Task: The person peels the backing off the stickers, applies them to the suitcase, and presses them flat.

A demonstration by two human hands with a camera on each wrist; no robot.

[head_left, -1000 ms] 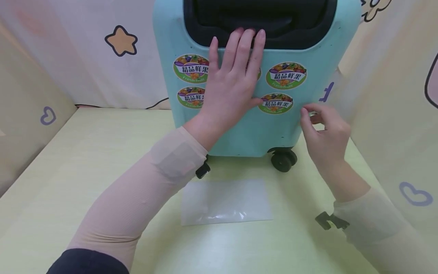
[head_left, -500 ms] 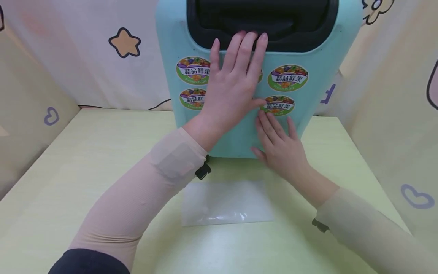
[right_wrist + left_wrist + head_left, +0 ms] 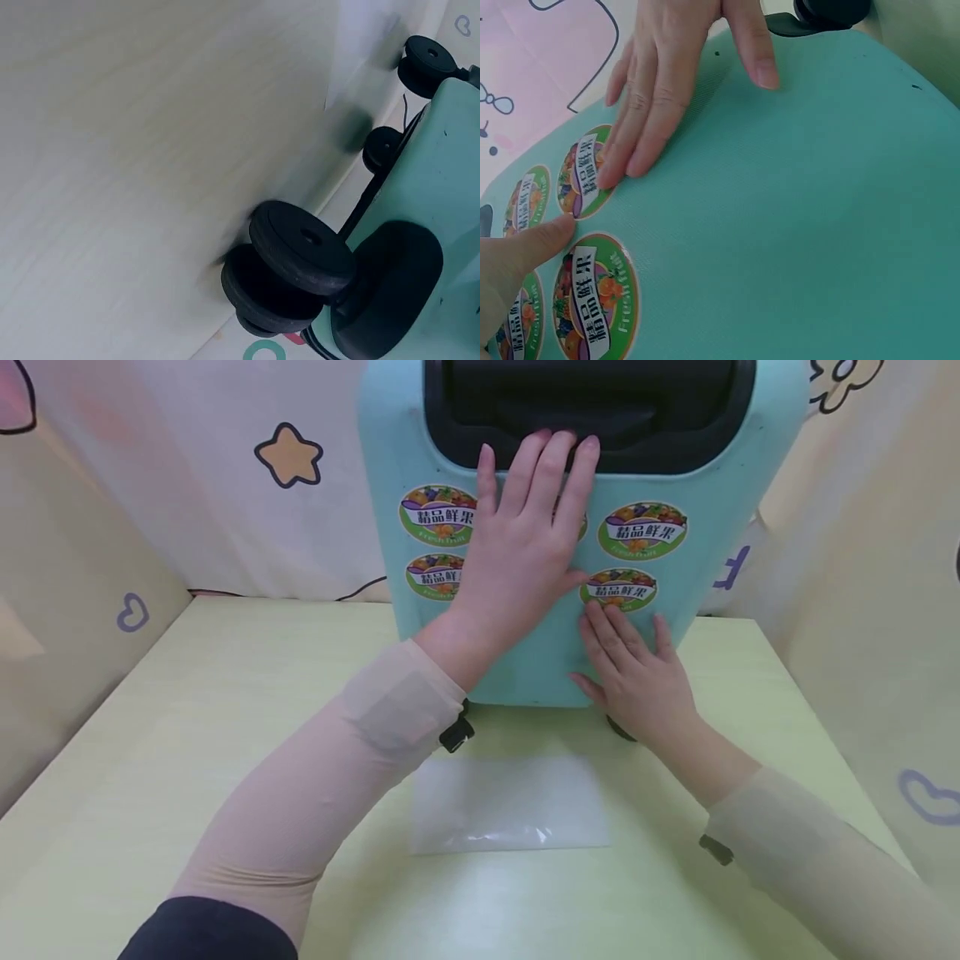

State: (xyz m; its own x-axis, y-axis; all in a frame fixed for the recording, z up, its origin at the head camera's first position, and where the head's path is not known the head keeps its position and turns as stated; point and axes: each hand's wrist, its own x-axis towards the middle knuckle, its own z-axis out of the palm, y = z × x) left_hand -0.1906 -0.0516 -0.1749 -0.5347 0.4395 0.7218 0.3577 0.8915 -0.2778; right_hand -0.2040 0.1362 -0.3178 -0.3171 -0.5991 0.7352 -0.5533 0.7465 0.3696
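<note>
A light-blue suitcase stands on its wheels, oval fruit stickers on its front. My left hand lies on that front with its fingers stretched up to the black handle recess, covering part of the sticker rows. Its thumb tip touches the edge of the lower right sticker. Against the lower rim of this same sticker rest the straight fingertips of my right hand. In the left wrist view, the right fingers overlap the sticker. Neither hand grips anything. The right wrist view shows suitcase wheels, not the hand.
A pale, glossy flat sheet lies on the light table before the suitcase. Behind and beside stand cloth walls with printed stars and hearts. Another sticker sits above the lower right one.
My right hand, first pinched beside the suitcase's right edge, moved left and laid its fingers on the lower right sticker. The left hand stays in place; the whole view shifts slightly.
</note>
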